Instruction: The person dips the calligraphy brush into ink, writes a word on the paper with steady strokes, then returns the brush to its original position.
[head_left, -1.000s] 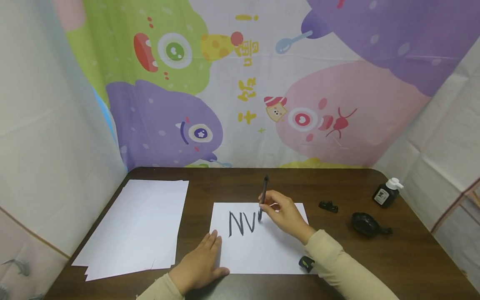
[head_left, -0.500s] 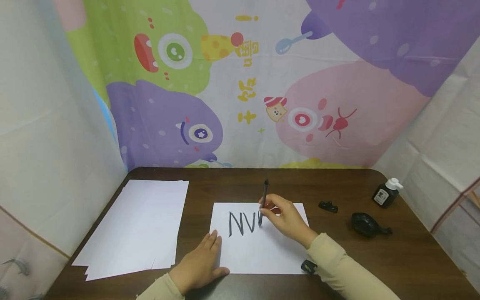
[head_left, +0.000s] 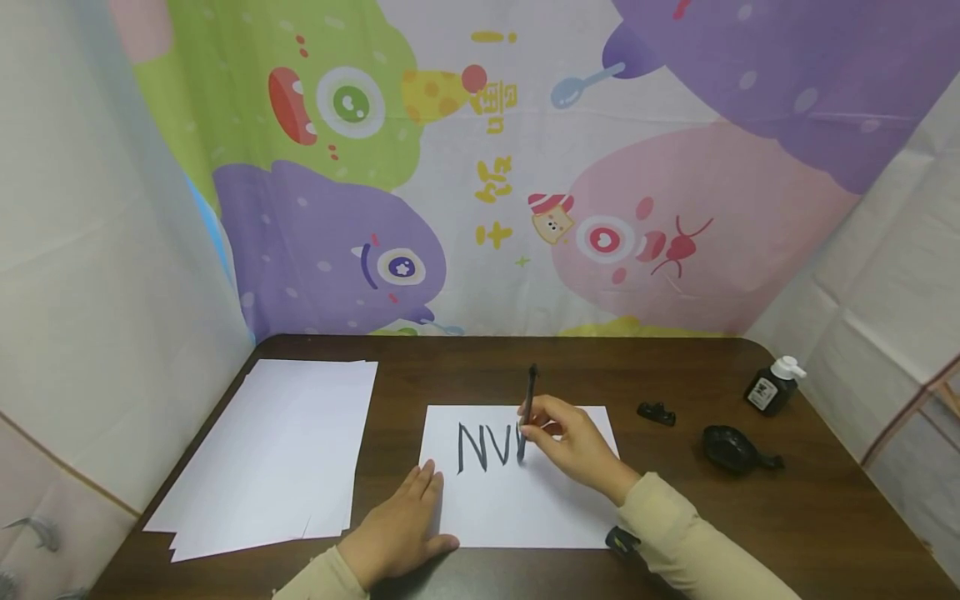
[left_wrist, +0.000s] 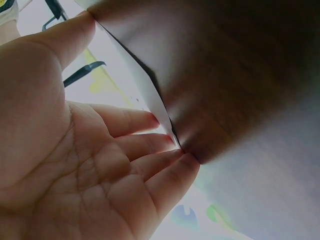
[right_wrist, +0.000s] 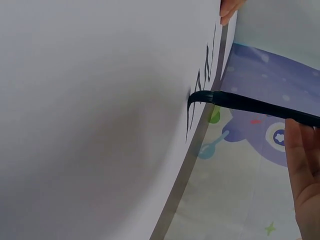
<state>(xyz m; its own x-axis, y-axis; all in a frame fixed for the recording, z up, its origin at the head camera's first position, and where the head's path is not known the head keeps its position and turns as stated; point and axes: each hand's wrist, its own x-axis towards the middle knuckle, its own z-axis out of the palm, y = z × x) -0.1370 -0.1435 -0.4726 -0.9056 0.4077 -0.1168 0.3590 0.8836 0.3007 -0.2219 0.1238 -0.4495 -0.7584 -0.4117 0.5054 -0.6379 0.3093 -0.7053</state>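
Note:
A white sheet of paper (head_left: 525, 517) lies at the table's front middle, marked with the black letters N and V and a vertical stroke to their right. My right hand (head_left: 573, 437) pinches the shaft of a black writing brush (head_left: 531, 392) between thumb and fingers. In the right wrist view the brush's dark bristles (right_wrist: 197, 96) bend against the paper, on the vertical stroke. My left hand (head_left: 397, 521) rests with extended fingers over the sheet's left edge. The left wrist view shows its palm (left_wrist: 95, 160), with the fingertips at the paper's edge.
Several blank sheets (head_left: 270, 450) are stacked on the left of the table. On the right lie a small black brush rest (head_left: 656, 412) and a black ink dish (head_left: 727, 448) with a handle. Behind them stands a black bottle (head_left: 772, 387) with a white pump top.
My right hand has drawn the brush down the paper, toward me, and the vertical stroke beside the V has grown longer. My left hand has stayed in place.

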